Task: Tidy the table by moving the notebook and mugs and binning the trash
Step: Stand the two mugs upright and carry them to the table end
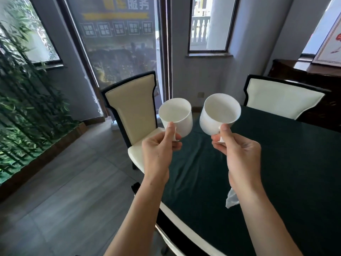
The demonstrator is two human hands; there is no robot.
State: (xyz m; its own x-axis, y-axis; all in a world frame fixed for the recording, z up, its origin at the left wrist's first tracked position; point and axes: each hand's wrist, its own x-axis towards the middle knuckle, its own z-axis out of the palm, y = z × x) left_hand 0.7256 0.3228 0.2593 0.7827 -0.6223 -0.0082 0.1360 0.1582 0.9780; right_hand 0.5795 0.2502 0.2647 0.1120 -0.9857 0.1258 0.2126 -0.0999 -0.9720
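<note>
Green-clothed table (276, 163) below; left hand (158, 146), right hand (238, 150) each grip white mug

Just one cam here, head-mounted and wide-angle, looking forward and down from the person's own eye line. It sits close above the surface (276, 163) edge, facing two chairs (134, 111), the windows (210, 23) and the floor at left.

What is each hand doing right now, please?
Left hand: closed on the handle of the left white mug.
Right hand: closed on the handle of the right white mug.
</note>
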